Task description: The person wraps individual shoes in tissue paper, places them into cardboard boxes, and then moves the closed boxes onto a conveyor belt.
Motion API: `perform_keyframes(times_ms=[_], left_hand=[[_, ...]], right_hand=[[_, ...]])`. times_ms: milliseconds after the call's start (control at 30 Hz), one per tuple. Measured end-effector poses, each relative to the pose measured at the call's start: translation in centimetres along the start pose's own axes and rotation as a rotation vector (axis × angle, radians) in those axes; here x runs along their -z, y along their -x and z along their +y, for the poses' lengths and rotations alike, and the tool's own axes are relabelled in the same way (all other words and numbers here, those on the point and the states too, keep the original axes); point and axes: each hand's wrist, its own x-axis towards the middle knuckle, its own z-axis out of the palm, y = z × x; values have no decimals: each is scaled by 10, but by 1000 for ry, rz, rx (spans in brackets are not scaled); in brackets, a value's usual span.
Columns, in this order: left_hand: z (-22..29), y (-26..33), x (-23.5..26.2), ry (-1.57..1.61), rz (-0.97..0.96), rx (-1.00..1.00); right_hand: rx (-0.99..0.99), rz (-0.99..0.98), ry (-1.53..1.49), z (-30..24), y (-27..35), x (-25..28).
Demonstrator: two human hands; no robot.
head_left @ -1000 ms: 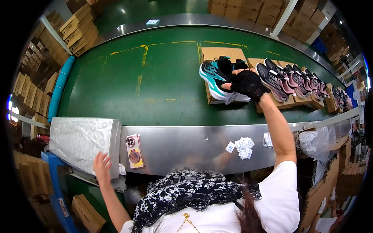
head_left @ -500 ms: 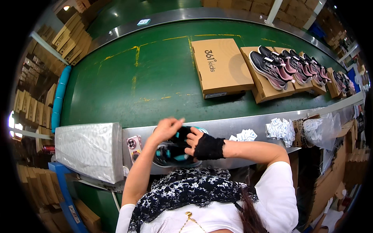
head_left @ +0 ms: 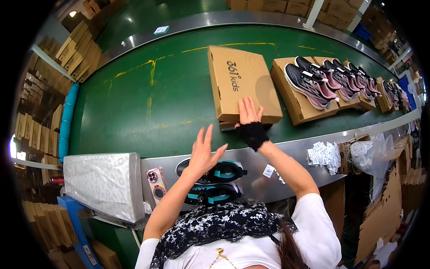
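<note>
A closed brown cardboard shoe box (head_left: 245,80) sits on the green belt in front of me. My right hand (head_left: 250,115), with a black wrist wrap, has its fingers over the lid at the near edge and grips the box there. My left hand (head_left: 204,153) hovers with fingers spread, holding nothing. Below and beside it, a pair of black and teal sneakers lies on the metal ledge: the far sneaker (head_left: 228,170) is partly covered by this hand, the near sneaker (head_left: 217,193) rests close to my body.
Pink and black sneakers (head_left: 309,85) stand on a row of boxes at the right. White paper packets (head_left: 323,154) lie on the metal ledge (head_left: 255,181). On the left are a phone (head_left: 156,183) and a plastic-wrapped stack of patterned paper (head_left: 102,184).
Both hands have left the sneakers. My right hand has reached forward onto the shoe box, which has shifted left and turned slightly. My left hand has opened.
</note>
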Motion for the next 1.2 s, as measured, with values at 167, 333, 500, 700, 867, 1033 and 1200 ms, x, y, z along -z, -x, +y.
perform_keyframes(times_ms=[167,333,500,700,867,1033,1200], left_hand=[[-17,-1,-10,-296,-46,-88],[-83,14,10,-373,126,-60],[-102,48,41,13,412,-41],[-156,127,107,-13,768,293],[-263,246,152,-366,661,779],[-243,252,186,-352,211,1175],[-237,244,178,-457,426,1113]], right_hand=[[-405,239,-1052,-20,27,93],[-912,108,-1235,72,127,49],[-389,-281,-23,14,205,35],[-440,-220,-140,29,216,21],[-389,33,-521,-35,125,64],[-33,-54,-554,-101,25,47],[348,-892,76,-105,3,-6]])
